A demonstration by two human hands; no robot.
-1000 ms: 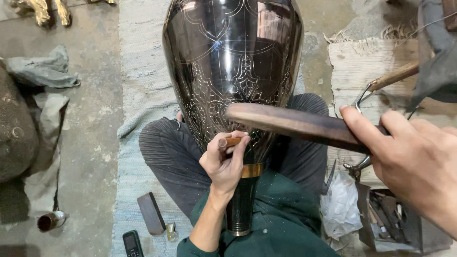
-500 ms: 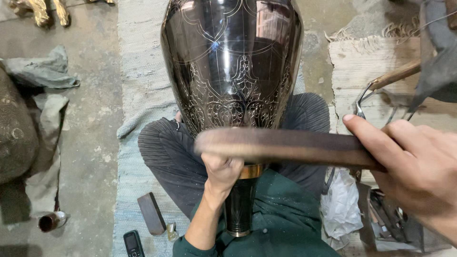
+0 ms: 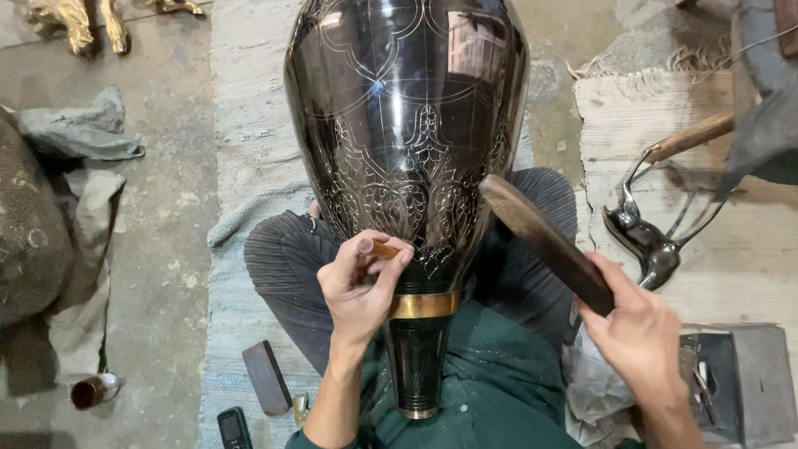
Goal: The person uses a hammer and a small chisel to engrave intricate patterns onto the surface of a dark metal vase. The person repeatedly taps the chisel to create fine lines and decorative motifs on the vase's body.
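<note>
A large dark metal vase (image 3: 407, 125) with fine engraved patterns lies across my lap, its narrow neck with a brass band (image 3: 424, 305) pointing toward me. My left hand (image 3: 359, 287) pinches a short chisel (image 3: 381, 248) with its tip against the vase's lower engraved band. My right hand (image 3: 640, 337) grips a flat wooden mallet (image 3: 544, 241), which is raised to the right of the vase and apart from the chisel.
A woven mat (image 3: 249, 141) lies under me. A dark block (image 3: 266, 377), a small phone (image 3: 234, 428) and a small cylinder (image 3: 93, 391) lie at lower left. Crumpled cloth (image 3: 83, 133) sits left. Metal tools with a wooden handle (image 3: 657, 224) rest on a second mat at right.
The wooden mallet has swung from lying across the front of the vase over my left hand to a raised position on the right. My left hand keeps the chisel on the vase.
</note>
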